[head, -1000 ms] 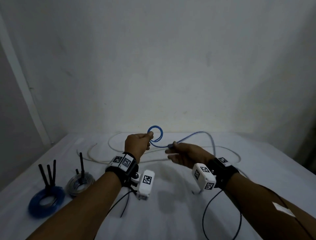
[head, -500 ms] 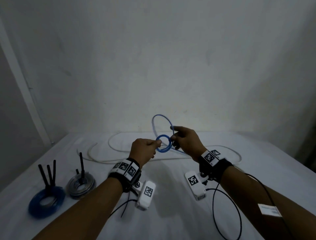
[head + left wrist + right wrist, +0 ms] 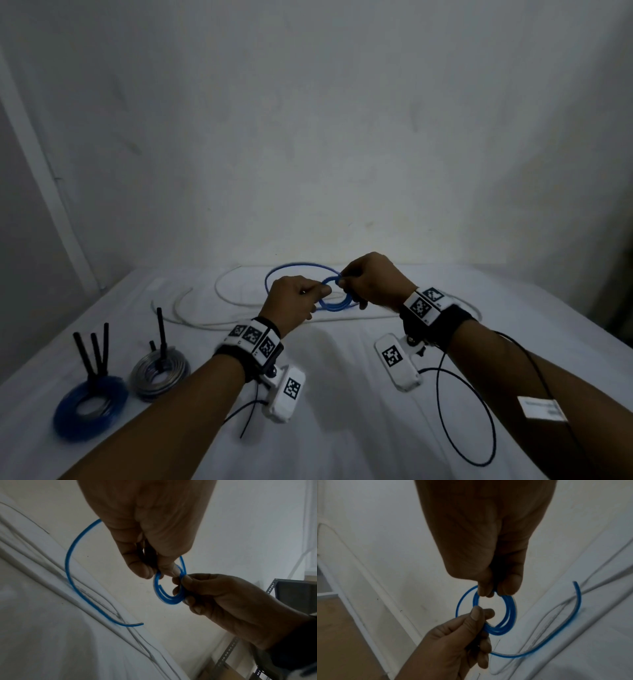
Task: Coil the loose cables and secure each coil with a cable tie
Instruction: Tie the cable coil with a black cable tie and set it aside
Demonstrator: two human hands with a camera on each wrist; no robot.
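A thin blue cable is wound into a small coil (image 3: 334, 304) of several turns, held above the white-covered table (image 3: 342, 428). My left hand (image 3: 322, 291) pinches the coil's near-left side between thumb and fingers. My right hand (image 3: 342, 282) pinches its far-right side. The left wrist view shows the coil (image 3: 169, 597) between both hands. In the right wrist view the coil (image 3: 508, 616) hangs below my right fingertips (image 3: 510, 586). The cable's loose tail (image 3: 294, 267) arcs out behind the hands, and its cut end (image 3: 576, 584) lies free over the table.
A long white cable (image 3: 219, 298) lies loose across the back of the table. At the left sit a tied blue coil (image 3: 90, 407) and a tied grey coil (image 3: 159, 373), black tie ends sticking up. A wall stands close behind. Metal shelving (image 3: 291, 595) is at the right.
My right hand carried the blue cable up and round in a wide loop, then came in to pinch the coil. The coil has gained a turn and both hands have sunk slightly.
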